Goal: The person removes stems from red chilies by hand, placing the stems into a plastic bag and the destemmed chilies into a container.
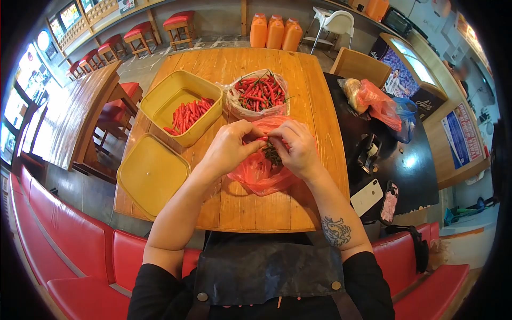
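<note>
My left hand (233,145) and my right hand (295,148) meet above a red plastic bag (250,178). Between them is a red chili pepper (261,140), its body pinched by my left fingers. The right fingertips close at its stem end, though what exactly they grip is partly hidden. Dark green stems (272,154) lie in the bag below. Behind the hands, a clear bag (234,106) holds many red chilies (260,95) with stems. To the left, a yellowish plastic tub (154,109) contains red chilies (186,116) that look stemless.
The tub's lid (153,173) lies on the wooden table (213,213), near its left edge. On the black table (410,184) to the right are a white phone (367,197), a second phone (389,202) and plastic bags (380,104). Orange jugs (275,32) stand beyond the far edge.
</note>
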Demonstrator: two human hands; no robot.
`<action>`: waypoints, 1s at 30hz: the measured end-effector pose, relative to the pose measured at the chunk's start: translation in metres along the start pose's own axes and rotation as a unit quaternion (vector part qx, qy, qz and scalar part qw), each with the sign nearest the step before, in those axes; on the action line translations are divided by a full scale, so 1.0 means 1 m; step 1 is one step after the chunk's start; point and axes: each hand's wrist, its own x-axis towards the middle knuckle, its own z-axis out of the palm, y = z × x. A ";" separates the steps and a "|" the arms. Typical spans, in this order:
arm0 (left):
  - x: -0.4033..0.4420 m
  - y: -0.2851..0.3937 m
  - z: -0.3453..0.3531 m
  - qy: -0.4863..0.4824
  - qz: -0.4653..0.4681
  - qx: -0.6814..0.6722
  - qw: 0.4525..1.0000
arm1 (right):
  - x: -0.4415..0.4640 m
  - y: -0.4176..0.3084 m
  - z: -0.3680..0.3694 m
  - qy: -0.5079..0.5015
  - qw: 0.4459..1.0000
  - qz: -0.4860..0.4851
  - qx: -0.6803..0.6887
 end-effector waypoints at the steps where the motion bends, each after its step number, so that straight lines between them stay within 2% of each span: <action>1: 0.000 0.001 0.001 0.001 -0.001 0.000 1.000 | 0.000 0.001 0.000 -0.001 1.000 0.000 0.001; 4: -0.001 0.005 0.005 -0.010 -0.040 -0.003 0.999 | -0.001 0.001 0.000 0.013 1.000 0.008 -0.023; 6: 0.000 0.000 0.010 -0.019 -0.104 -0.093 0.990 | 0.000 0.000 0.001 0.037 0.999 0.026 -0.026; 12: 0.001 -0.002 0.017 -0.029 -0.093 -0.193 0.976 | -0.001 0.002 -0.001 0.050 0.997 0.054 -0.004; 15: 0.000 0.002 0.014 -0.010 -0.087 -0.198 0.976 | 0.000 0.002 -0.003 0.030 0.997 0.067 0.001; 17: 0.003 -0.004 0.002 0.104 0.052 -0.111 0.987 | 0.000 0.003 -0.006 0.010 0.998 0.060 -0.008; 18: 0.003 0.001 -0.010 0.147 0.038 -0.060 0.987 | 0.000 0.003 -0.006 -0.008 0.998 0.055 -0.019; 19: 0.005 -0.001 -0.025 0.214 0.100 0.102 0.966 | 0.000 0.003 -0.005 -0.007 0.998 0.054 -0.015; 21: 0.009 -0.009 -0.048 0.283 0.108 0.201 0.932 | -0.002 0.003 -0.004 -0.023 0.998 0.040 -0.033; 22: 0.010 -0.016 -0.059 0.283 0.107 0.202 0.931 | -0.003 0.003 -0.003 -0.024 0.998 0.039 -0.033; 24: 0.009 -0.027 -0.071 0.290 0.043 0.252 0.922 | -0.004 0.003 -0.001 -0.032 0.998 0.045 -0.037; 25: 0.009 -0.033 -0.071 0.291 0.043 0.253 0.922 | -0.004 0.004 -0.001 -0.032 0.998 0.044 -0.036; 27: 0.010 -0.034 -0.069 0.343 0.049 0.374 0.860 | -0.004 0.004 -0.002 -0.047 0.998 0.042 -0.027; 30: 0.015 -0.029 -0.058 0.326 0.107 0.329 0.880 | -0.003 0.000 -0.004 -0.055 0.997 0.047 -0.024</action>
